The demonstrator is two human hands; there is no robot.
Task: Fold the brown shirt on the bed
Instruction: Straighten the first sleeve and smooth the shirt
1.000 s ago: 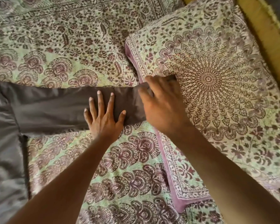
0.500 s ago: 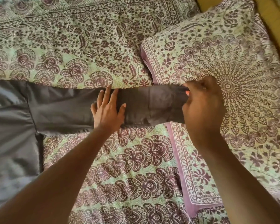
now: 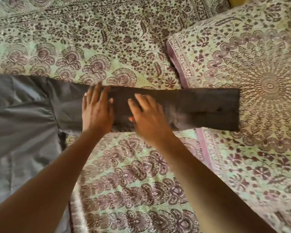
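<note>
Right hand (image 3: 148, 115) released sleeve (image 3: 200, 108); flattened.

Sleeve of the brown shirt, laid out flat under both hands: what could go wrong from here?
1. The sleeve ends on the raised pillow, so its cuff end may sag or slip off the pillow's edge and crease.
2. Both hands, left hand and right hand, press flat; sliding them could drag the fabric and bunch it near the shirt body.

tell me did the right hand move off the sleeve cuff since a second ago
Yes. The right hand let go of the cuff end near the pillow and slid left along the sleeve, now flat beside the left hand.
</note>
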